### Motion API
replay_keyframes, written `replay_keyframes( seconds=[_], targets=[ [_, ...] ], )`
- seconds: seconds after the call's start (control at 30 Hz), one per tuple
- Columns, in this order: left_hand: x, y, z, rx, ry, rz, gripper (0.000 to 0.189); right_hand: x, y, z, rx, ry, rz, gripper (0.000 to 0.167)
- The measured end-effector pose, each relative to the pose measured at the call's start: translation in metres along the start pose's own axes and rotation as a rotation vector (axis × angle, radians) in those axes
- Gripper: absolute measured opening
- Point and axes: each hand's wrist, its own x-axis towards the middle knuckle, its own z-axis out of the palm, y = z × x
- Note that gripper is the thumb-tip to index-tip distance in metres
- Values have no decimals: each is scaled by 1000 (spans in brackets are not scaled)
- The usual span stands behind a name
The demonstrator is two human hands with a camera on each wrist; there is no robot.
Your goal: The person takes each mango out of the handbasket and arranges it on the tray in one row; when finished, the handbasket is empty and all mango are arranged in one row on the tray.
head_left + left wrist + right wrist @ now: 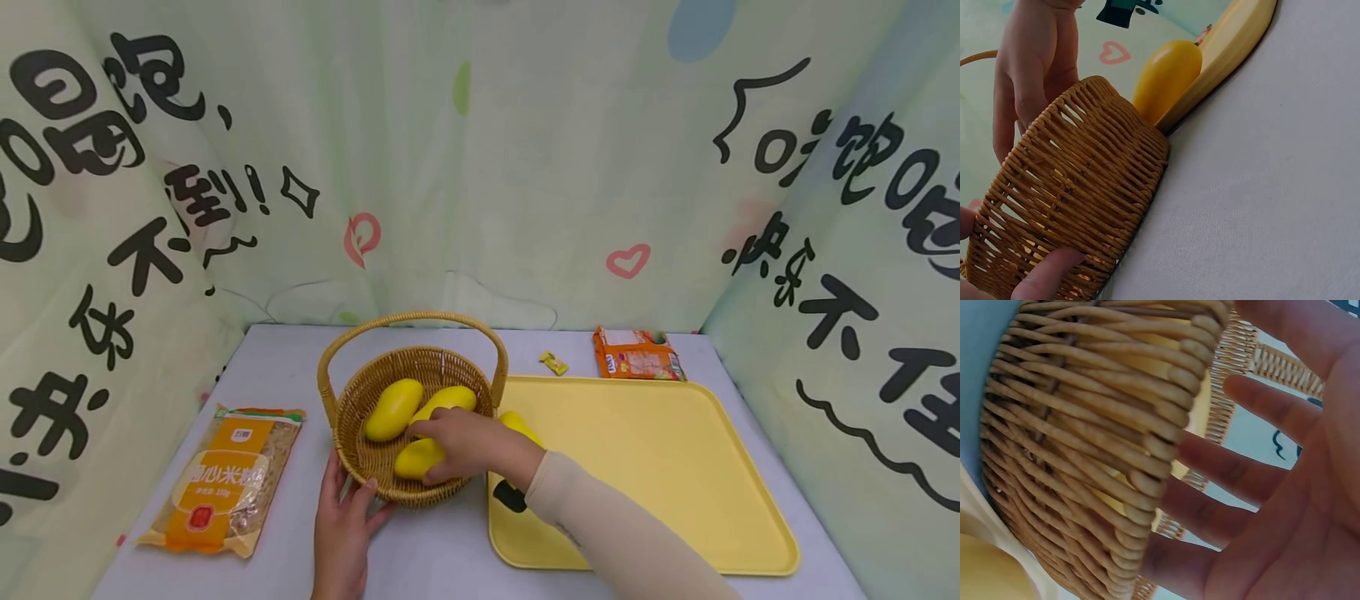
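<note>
A woven wicker basket with a tall handle stands left of centre on the table. Inside it lie three yellow mangoes, one of them at the left. My left hand holds the basket's near left side, thumb against the weave in the left wrist view. Over the near mango reaches my right hand, thumb and forefinger on either side of it. The right wrist view shows that hand's fingers spread and fairly straight, tips hidden behind the rim. Another mango lies on the yellow tray.
A bag of grain-like food lies at the left. Behind the tray are an orange snack packet and a small yellow wrapped candy. A small black device shows under my right wrist. Printed curtains enclose the table.
</note>
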Motion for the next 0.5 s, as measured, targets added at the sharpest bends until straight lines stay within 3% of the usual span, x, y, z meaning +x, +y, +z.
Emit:
replay_keyframes(
  seconds=[0.23, 0.5],
  targets=[
    [1, 0, 1, 6, 5, -4, 82, 4, -2, 3, -17, -71, -3, 58],
    [1, 0, 0, 4, 0, -8, 82, 4, -3, 10, -35, -68, -11, 58]
  ],
)
